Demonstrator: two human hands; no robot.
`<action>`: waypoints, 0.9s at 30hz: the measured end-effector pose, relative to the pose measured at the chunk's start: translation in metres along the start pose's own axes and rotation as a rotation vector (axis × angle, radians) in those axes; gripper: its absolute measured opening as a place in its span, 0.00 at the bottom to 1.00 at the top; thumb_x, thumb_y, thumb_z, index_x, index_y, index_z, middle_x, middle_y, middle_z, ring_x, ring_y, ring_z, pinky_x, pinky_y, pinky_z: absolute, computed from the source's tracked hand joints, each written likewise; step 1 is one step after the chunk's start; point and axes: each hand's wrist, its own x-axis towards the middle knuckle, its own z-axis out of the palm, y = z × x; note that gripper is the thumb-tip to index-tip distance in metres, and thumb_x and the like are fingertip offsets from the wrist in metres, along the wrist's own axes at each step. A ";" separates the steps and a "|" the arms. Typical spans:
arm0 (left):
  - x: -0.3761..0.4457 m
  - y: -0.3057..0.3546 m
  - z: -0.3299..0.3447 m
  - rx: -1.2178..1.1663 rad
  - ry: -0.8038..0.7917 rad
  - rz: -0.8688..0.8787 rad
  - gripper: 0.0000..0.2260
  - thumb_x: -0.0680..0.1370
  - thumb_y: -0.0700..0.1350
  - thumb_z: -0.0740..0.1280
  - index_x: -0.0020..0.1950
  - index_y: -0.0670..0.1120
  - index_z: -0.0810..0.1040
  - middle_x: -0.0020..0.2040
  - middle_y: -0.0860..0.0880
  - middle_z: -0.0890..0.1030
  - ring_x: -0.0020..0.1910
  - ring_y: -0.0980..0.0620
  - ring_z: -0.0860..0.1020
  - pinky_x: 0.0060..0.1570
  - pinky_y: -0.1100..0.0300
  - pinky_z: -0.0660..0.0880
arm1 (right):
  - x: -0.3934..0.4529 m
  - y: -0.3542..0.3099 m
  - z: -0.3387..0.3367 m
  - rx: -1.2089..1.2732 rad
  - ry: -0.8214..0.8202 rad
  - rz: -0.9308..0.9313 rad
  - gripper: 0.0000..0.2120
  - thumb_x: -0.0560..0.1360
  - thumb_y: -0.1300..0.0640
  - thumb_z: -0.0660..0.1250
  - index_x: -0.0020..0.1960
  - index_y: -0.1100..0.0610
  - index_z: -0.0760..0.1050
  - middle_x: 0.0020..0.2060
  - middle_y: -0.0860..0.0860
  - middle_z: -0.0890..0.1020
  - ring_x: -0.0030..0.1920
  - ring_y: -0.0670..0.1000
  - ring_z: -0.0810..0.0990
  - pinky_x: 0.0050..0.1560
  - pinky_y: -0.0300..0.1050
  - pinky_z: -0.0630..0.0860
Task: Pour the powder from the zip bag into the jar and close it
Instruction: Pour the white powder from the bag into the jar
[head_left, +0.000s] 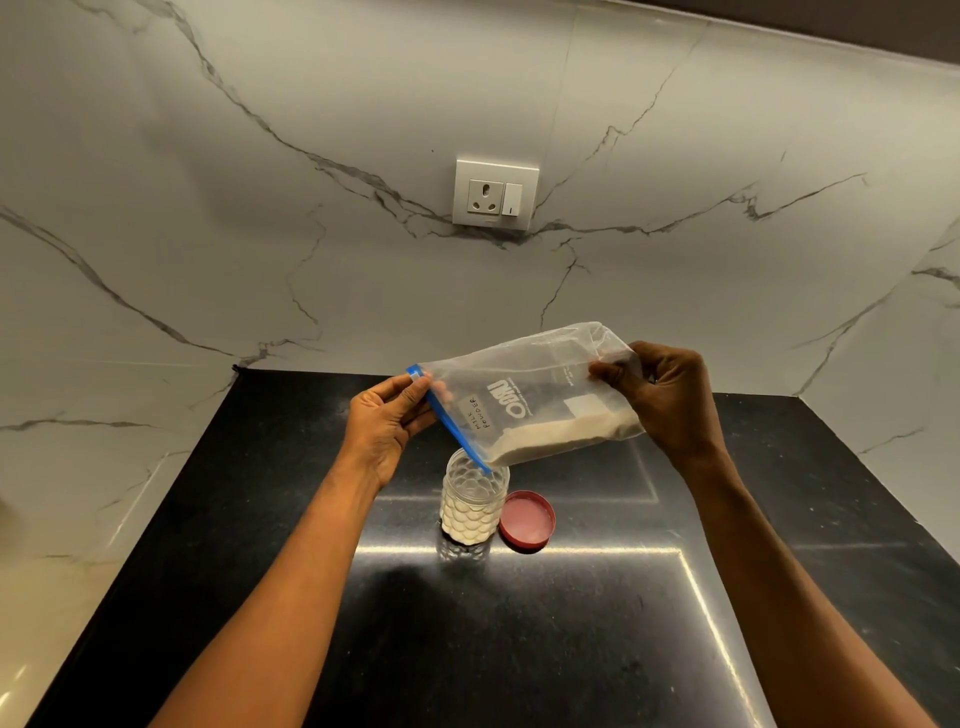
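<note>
Gleaming under veined marble walls, the black counter bears the jar while both hands' fingers pinch the zip bag.

Black stone countertop, white veined marble backsplash, wall socket with switch

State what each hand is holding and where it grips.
Both hold the zip bag: left hand pinches its blue zip edge above the jar; right hand grips the raised bottom end.
</note>
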 end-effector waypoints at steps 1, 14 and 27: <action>0.000 0.000 0.000 -0.001 0.000 -0.001 0.09 0.78 0.39 0.67 0.57 0.40 0.80 0.56 0.40 0.84 0.55 0.42 0.84 0.47 0.53 0.84 | 0.000 0.000 0.000 -0.002 0.003 -0.002 0.07 0.72 0.55 0.73 0.45 0.58 0.82 0.40 0.49 0.85 0.40 0.47 0.84 0.36 0.43 0.82; 0.000 -0.001 0.000 -0.016 -0.002 -0.008 0.07 0.78 0.38 0.67 0.55 0.42 0.81 0.52 0.43 0.85 0.53 0.44 0.84 0.46 0.54 0.84 | 0.003 -0.003 0.001 0.022 -0.003 0.004 0.08 0.72 0.55 0.73 0.46 0.60 0.83 0.40 0.52 0.85 0.40 0.50 0.85 0.36 0.46 0.81; 0.000 -0.003 -0.001 -0.002 0.004 -0.003 0.08 0.79 0.38 0.67 0.57 0.41 0.81 0.54 0.41 0.84 0.54 0.43 0.84 0.49 0.51 0.84 | 0.005 -0.004 -0.001 0.008 -0.021 -0.011 0.09 0.71 0.53 0.73 0.47 0.58 0.83 0.42 0.52 0.86 0.42 0.50 0.85 0.39 0.48 0.83</action>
